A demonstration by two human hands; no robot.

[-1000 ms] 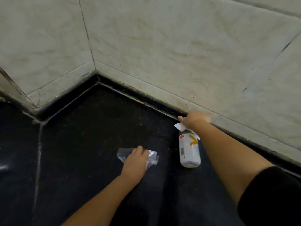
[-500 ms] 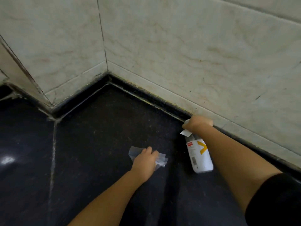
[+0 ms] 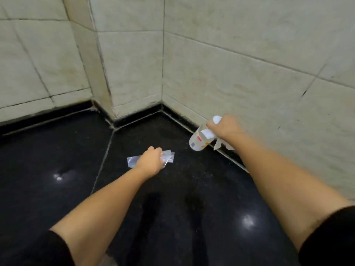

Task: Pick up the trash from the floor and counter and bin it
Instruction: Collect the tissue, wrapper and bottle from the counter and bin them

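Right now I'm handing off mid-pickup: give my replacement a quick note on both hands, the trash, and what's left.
Left hand: closed on the clear plastic wrapper, low over the dark floor.
Right hand: gripping the white bottle near its cap, tilted, with a paper scrap against it, by the tiled wall.
Done: both items grasped.
Left: carry them to the bin, which is not in view.

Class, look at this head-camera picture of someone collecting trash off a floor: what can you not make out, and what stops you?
- Bottle label text: too small and blurred.
- Clear wrapper middle: covered by the left hand.
- Bottle neck: covered by the right hand.
- Bin: outside the frame.
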